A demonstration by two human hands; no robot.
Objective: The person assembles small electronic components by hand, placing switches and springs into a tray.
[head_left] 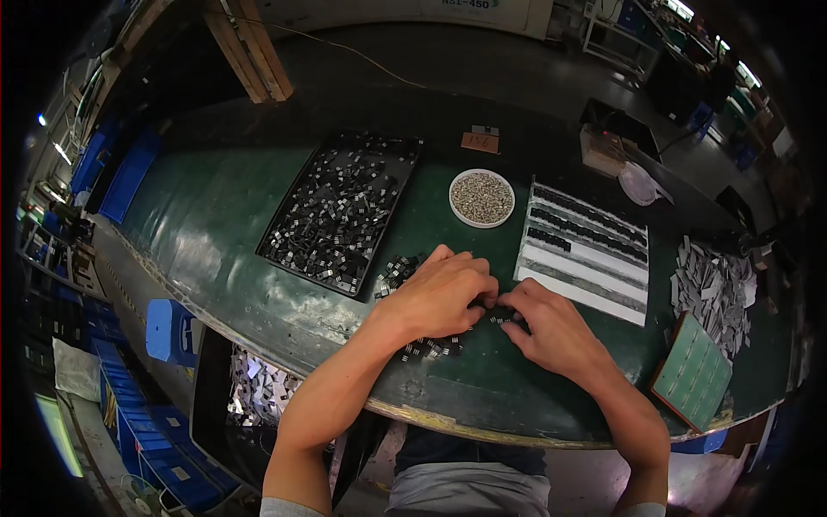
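My left hand (441,297) lies palm down on the green table, fingers curled over a small pile of black electronic parts with metal legs (428,348). My right hand (551,326) sits close beside it, fingertips pinched around one small black part (500,320) between the two hands. More of the same parts (396,270) lie loose just left of my left hand. The parts under my left palm are hidden.
A black tray (285,209) full of the same parts lies at the back left. A white bowl (455,185) of small metal pieces stands behind my hands. White strips (586,274) with rows of parts lie to the right, then a heap of grey pieces (713,289) and a green board (693,370).
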